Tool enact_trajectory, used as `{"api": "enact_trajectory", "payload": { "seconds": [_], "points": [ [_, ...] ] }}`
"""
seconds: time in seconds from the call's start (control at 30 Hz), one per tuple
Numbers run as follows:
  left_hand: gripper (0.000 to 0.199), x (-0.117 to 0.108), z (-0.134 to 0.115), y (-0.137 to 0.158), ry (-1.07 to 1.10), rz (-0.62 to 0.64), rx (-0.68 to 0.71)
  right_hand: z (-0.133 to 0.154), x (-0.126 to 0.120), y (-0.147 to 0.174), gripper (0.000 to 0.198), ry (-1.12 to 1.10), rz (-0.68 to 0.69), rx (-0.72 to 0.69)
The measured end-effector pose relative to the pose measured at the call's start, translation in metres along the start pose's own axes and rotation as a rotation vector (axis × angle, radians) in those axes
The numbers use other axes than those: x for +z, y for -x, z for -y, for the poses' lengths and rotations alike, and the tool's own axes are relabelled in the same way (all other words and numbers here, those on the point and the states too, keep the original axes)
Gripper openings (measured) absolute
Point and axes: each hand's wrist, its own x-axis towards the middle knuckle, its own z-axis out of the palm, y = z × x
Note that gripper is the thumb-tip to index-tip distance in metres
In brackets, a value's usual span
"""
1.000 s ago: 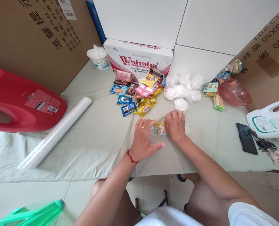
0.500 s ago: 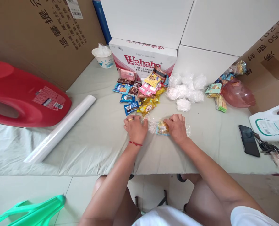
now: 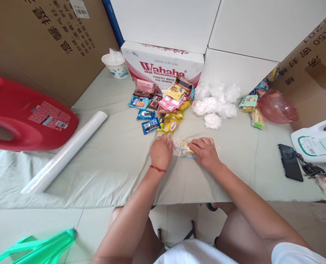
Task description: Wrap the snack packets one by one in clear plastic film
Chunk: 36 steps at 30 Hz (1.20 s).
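On the cloth-covered table, a small yellow and blue snack packet (image 3: 187,151) lies within a clear plastic bag (image 3: 177,147). My left hand (image 3: 161,151), a red string bracelet at its wrist, pinches the bag's left end. The fingers of my right hand (image 3: 206,151) are closed on the packet's right side through the plastic. Just beyond my hands is a pile of wrapped snacks (image 3: 170,126) in yellow, pink, blue and brown. To its right sit several crumpled clear plastic bags (image 3: 212,106).
A plastic roll (image 3: 66,154) and a red jug (image 3: 33,113) lie at left. A paper cup (image 3: 115,66) stands beside the Wahaha box (image 3: 163,66). At right are a pink bowl (image 3: 278,106), snack packets (image 3: 248,103), a phone (image 3: 290,162), keys (image 3: 311,169) and a white bottle (image 3: 317,142).
My left hand's fingers have drawn together on the bag's end, where they were more spread. My right hand has shifted slightly over the packet. The whole view has moved a little.
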Motion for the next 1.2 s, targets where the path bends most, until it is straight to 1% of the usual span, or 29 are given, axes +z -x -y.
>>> {"api": "enact_trajectory", "payload": {
  "seconds": [0.07, 0.17, 0.2, 0.23, 0.3, 0.37, 0.4, 0.53, 0.6, 0.67, 0.73, 0.8, 0.83, 0.87, 0.93, 0.97, 1.0, 1.03, 1.1, 1.13, 1.17, 1.2],
  "points": [
    [0.018, -0.005, -0.003, -0.002, 0.070, 0.017, -0.047, 0.001, -0.008, 0.003, 0.030, -0.038, 0.040, 0.001],
    [0.028, -0.007, -0.018, 0.000, 0.265, -0.055, -0.039, 0.002, -0.017, 0.005, 0.032, -0.064, 0.079, 0.019],
    [0.028, -0.005, -0.025, 0.003, 0.345, -0.059, -0.010, 0.003, -0.018, 0.005, 0.033, -0.067, 0.091, 0.022],
    [0.026, -0.002, -0.032, 0.006, 0.416, -0.035, 0.035, 0.003, -0.019, 0.005, 0.033, -0.069, 0.101, 0.025],
    [0.021, 0.004, -0.044, 0.014, 0.480, 0.070, 0.166, 0.003, -0.018, 0.005, 0.035, -0.077, 0.110, 0.036],
    [0.024, 0.011, -0.050, 0.021, 0.459, 0.124, 0.278, 0.001, -0.016, 0.006, 0.036, -0.112, 0.105, 0.050],
    [0.027, 0.014, -0.050, 0.024, 0.440, 0.125, 0.304, 0.000, -0.014, 0.007, 0.037, -0.147, 0.097, 0.055],
    [0.030, 0.023, -0.043, 0.026, 0.306, 0.107, 0.338, -0.010, -0.004, 0.017, 0.041, -0.376, 0.025, 0.059],
    [0.029, 0.027, -0.041, 0.026, 0.227, 0.101, 0.373, -0.015, -0.001, 0.023, 0.041, -0.464, -0.028, 0.062],
    [0.025, 0.030, -0.042, 0.027, 0.178, 0.085, 0.379, -0.021, -0.001, 0.028, 0.039, -0.498, -0.063, 0.068],
    [0.022, 0.033, -0.046, 0.030, 0.149, 0.080, 0.361, -0.030, -0.005, 0.032, 0.036, -0.504, -0.067, 0.100],
    [0.021, 0.035, -0.050, 0.032, 0.146, 0.091, 0.334, -0.046, -0.012, 0.037, 0.033, -0.480, -0.075, 0.187],
    [0.023, 0.035, -0.052, 0.033, 0.150, 0.083, 0.308, -0.056, -0.016, 0.039, 0.032, -0.451, -0.098, 0.263],
    [0.028, 0.035, -0.053, 0.034, 0.155, 0.059, 0.267, -0.066, -0.020, 0.042, 0.030, -0.411, -0.134, 0.365],
    [0.053, 0.033, -0.054, 0.033, 0.157, -0.012, 0.150, -0.086, -0.028, 0.046, 0.028, -0.346, -0.195, 0.610],
    [0.066, 0.033, -0.054, 0.033, 0.151, -0.037, 0.089, -0.093, -0.031, 0.047, 0.033, -0.343, -0.193, 0.721],
    [0.072, 0.032, -0.053, 0.032, 0.139, -0.040, 0.040, -0.098, -0.033, 0.047, 0.041, -0.358, -0.159, 0.801],
    [0.071, 0.032, -0.052, 0.031, 0.121, -0.021, 0.010, -0.100, -0.035, 0.046, 0.050, -0.374, -0.099, 0.841],
    [0.054, 0.032, -0.050, 0.029, 0.084, 0.044, -0.003, -0.097, -0.036, 0.042, 0.064, -0.373, 0.069, 0.821],
    [0.045, 0.033, -0.050, 0.029, 0.072, 0.069, 0.004, -0.093, -0.036, 0.039, 0.065, -0.349, 0.147, 0.789],
    [0.040, 0.034, -0.049, 0.030, 0.065, 0.083, 0.012, -0.088, -0.036, 0.036, 0.061, -0.319, 0.212, 0.758],
    [0.038, 0.035, -0.049, 0.030, 0.067, 0.084, 0.021, -0.084, -0.036, 0.033, 0.052, -0.296, 0.256, 0.730]
  ]
}}
